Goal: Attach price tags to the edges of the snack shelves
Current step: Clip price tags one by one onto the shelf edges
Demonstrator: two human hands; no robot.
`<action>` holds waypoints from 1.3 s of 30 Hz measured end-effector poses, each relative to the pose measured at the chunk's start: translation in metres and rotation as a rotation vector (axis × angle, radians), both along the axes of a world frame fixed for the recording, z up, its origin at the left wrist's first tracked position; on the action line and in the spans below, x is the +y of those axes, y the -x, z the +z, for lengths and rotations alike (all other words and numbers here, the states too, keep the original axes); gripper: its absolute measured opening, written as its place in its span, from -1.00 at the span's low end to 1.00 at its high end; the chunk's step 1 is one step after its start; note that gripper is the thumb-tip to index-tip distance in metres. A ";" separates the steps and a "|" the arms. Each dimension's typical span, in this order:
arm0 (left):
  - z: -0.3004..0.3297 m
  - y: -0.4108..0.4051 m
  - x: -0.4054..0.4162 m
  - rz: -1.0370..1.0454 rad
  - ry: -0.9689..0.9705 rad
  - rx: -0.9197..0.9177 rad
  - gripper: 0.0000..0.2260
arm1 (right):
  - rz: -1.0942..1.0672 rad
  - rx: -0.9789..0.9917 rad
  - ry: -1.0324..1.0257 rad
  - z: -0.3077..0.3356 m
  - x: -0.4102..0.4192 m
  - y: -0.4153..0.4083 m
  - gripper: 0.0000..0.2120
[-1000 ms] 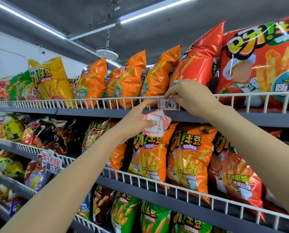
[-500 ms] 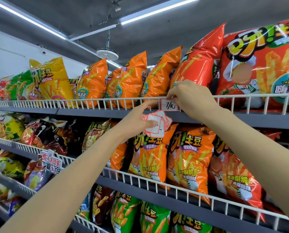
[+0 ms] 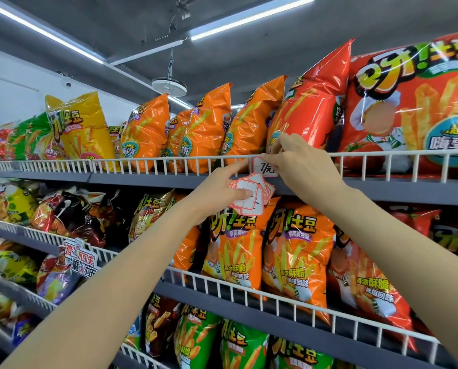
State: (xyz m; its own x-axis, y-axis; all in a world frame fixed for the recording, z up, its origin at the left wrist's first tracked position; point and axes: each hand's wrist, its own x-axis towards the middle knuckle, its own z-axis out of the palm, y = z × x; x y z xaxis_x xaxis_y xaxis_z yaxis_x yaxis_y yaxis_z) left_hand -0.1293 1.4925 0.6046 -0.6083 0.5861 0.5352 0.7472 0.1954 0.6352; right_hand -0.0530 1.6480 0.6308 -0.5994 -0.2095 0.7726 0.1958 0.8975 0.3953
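A white price tag point(image 3: 264, 167) with a red border and a handwritten "7" hangs against the white wire rail point(image 3: 169, 159) of the top snack shelf. My right hand point(image 3: 302, 166) pinches the tag's top edge at the rail. My left hand point(image 3: 220, 193) holds a fanned stack of red-bordered tags point(image 3: 252, 194) just below the rail, thumb across them, while its index finger points up to the hung tag's left edge.
Orange and red chip bags point(image 3: 206, 129) stand behind the top rail. The middle shelf point(image 3: 222, 286) holds more orange bags behind its own wire rail. A red and white promo sign point(image 3: 79, 258) is clipped to that rail at the left. Green bags fill the lowest shelf.
My right hand's fingers have shifted slightly along the tag's top edge at the rail. My left hand and its stack of tags stay in the same place.
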 end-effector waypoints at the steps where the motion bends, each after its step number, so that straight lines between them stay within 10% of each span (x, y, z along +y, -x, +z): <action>1: 0.000 0.000 0.000 0.001 0.001 0.000 -0.36 | -0.014 -0.012 -0.020 -0.001 0.001 0.000 -0.60; 16: 0.009 -0.005 -0.002 0.081 0.027 0.063 -0.47 | -0.027 0.070 -0.218 -0.010 0.018 0.001 -0.44; 25: -0.007 -0.026 -0.004 0.229 -0.232 -0.030 -0.61 | 0.090 0.072 -0.140 -0.014 0.009 -0.004 -0.68; 31: -0.023 -0.053 -0.034 0.289 -0.343 -0.064 -0.71 | 0.745 -0.090 0.687 -0.027 -0.033 -0.014 -0.77; 39: -0.051 -0.059 -0.139 0.421 -0.261 -0.043 -0.81 | 1.027 -0.432 1.133 -0.054 -0.126 0.008 -0.92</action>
